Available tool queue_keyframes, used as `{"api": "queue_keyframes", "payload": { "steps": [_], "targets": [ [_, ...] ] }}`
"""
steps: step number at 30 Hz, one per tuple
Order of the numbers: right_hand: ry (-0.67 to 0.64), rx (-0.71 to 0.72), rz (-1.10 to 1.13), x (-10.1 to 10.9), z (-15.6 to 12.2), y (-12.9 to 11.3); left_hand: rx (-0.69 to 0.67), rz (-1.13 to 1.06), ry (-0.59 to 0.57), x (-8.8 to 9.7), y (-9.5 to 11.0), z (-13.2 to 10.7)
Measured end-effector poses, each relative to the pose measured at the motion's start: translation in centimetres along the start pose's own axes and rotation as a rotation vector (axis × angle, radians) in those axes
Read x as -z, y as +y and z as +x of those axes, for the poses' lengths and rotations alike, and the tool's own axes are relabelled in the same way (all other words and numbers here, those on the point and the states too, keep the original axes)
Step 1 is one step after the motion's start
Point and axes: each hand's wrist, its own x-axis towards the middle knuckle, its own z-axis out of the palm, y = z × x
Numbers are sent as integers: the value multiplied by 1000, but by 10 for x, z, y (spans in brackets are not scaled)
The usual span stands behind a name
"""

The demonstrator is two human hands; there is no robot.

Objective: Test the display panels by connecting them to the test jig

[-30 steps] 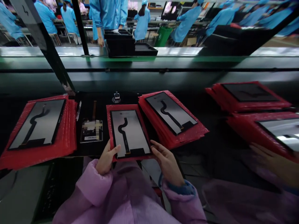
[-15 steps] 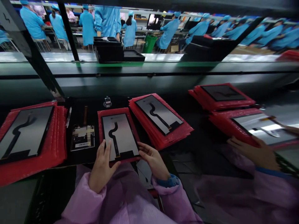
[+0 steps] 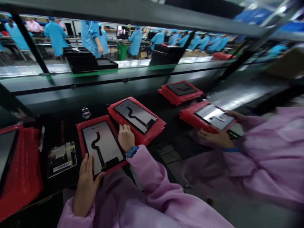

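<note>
In front of me a display panel (image 3: pixel 102 144), with a grey back and a curved black ribbon cable (image 3: pixel 96 145), lies on a red bubble-wrap bag (image 3: pixel 81 139). My left hand (image 3: pixel 85 185) rests at its lower left edge, fingers extended and thumb apart. My right hand (image 3: pixel 126 138) is beyond the panel's right edge, beside a stack of red bags (image 3: pixel 152 133) topped by a second panel (image 3: pixel 135 114). Its fingers are curled; whatever they hold, if anything, is hidden.
Left of the panel lie a small part with tape and a label (image 3: pixel 62 160) and a white pen (image 3: pixel 41 138). Another red bag stack (image 3: pixel 23 167) is at far left. On the right, a co-worker's hands (image 3: pixel 217 137) handle a panel (image 3: pixel 215 116). A metal beam (image 3: pixel 133 15) crosses above.
My right hand has left the near panel's right edge and moved up toward the stack beside it, its fingers now curled. My left hand stays at the panel. The view has swung right.
</note>
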Motion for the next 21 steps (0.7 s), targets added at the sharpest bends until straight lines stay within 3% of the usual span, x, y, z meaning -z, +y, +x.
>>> {"api": "queue_keyframes", "payload": {
  "steps": [6, 13, 21],
  "targets": [
    [22, -18, -153, -12, 11, -7, -46, 4, 25, -5, -10, 6],
    [29, -35, -226, 5, 8, -16, -20, -34, 27, -3, -3, 3],
    [-116, -46, -213, 11, 33, -13, 33, -86, -61, 1, 11, -5]
  ]
}}
